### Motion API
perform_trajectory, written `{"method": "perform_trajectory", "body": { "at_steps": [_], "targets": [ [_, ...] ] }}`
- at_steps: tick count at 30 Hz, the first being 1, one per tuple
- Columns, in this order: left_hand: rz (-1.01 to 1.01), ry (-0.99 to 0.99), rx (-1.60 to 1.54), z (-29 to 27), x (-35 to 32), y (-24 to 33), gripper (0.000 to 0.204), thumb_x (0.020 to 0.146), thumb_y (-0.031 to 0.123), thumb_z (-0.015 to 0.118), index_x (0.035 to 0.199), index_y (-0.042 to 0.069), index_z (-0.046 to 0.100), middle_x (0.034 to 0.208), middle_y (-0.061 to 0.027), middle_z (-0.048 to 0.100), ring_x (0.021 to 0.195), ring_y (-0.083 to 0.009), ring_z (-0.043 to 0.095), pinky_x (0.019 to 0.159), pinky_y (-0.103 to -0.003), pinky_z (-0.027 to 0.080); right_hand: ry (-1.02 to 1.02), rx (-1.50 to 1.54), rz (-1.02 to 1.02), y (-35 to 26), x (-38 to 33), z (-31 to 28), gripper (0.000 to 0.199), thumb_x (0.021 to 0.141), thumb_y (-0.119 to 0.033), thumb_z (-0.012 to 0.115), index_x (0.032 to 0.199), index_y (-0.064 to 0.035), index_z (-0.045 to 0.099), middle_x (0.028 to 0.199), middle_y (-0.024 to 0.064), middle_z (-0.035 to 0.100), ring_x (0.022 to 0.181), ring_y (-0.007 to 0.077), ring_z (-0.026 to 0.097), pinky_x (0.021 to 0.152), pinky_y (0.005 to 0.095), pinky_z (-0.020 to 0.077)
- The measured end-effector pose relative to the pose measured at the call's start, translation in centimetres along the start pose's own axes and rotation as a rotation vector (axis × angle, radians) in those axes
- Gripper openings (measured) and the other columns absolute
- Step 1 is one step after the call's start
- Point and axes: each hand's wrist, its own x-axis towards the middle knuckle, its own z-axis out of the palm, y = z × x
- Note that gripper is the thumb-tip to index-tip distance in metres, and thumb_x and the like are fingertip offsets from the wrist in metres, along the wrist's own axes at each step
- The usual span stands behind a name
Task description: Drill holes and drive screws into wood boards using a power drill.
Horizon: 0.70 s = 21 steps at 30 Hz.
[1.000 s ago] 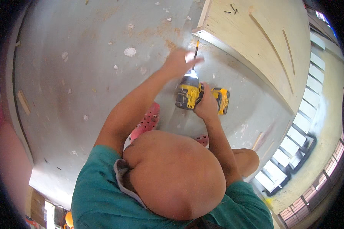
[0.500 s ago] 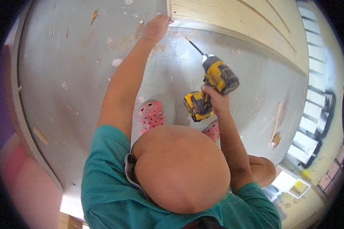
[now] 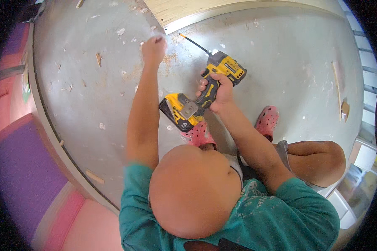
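My right hand (image 3: 222,93) is wrapped round the grip of a yellow and black cordless impact driver (image 3: 230,67). Its long dark bit (image 3: 194,44) has an orange-yellow tip that ends just below the near corner of a pale wooden panel (image 3: 222,8). My left hand (image 3: 153,51) is beside that corner, apart from the wood, with its fingers closed in a pinch. A small dark spot shows at the fingertips; I cannot make out what it is. The driver's battery (image 3: 182,111) hangs over one of my pink clogs (image 3: 199,134).
Sawdust, wood slivers (image 3: 98,60) and pale specks lie on the grey floor (image 3: 96,92). At the left runs a raised edge (image 3: 54,125) with a purple and pink surface (image 3: 29,167) beyond it. A thin wood strip (image 3: 336,90) lies at the right.
My left hand has come away from the panel's corner. The driver has turned and moved nearer the corner. The view has shifted, showing more of the purple and pink surface.
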Motion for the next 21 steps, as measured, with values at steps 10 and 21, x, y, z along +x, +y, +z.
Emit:
{"method": "perform_trajectory", "body": {
  "at_steps": [10, 21],
  "targets": [
    [-0.456, -0.082, -0.73, -5.1, -19.5, 3.6, 0.061, 0.077, 0.026, 0.063, 0.127, 0.001, 0.036, 0.108, -0.0135, 0.054, 0.093, -0.0212, 0.056, 0.079, -0.032, 0.046, -0.068, 0.068, -0.073, 0.8, 1.1, -0.8, 0.031, 0.071, -0.022, 0.05, 0.096, -0.0039, 0.051, 0.064, 0.0043, 0.049, 0.058, 0.0167, 0.049, 0.058, 0.034, 0.0442],
    [-0.496, 0.07, -0.931, -2.5, -20.9, 4.1, 0.063, 0.064, 0.003, 0.073, 0.118, -0.003, 0.04, 0.1, -0.0124, 0.056, 0.089, -0.0198, 0.057, 0.078, -0.032, 0.048, -0.132, 0.096, -0.072, 0.9, 1.4, -0.9, 0.034, 0.07, -0.023, 0.05, 0.099, -0.0036, 0.049, 0.066, 0.004, 0.048, 0.059, 0.0163, 0.048, 0.058, 0.0341, 0.0433]
  ]
}}
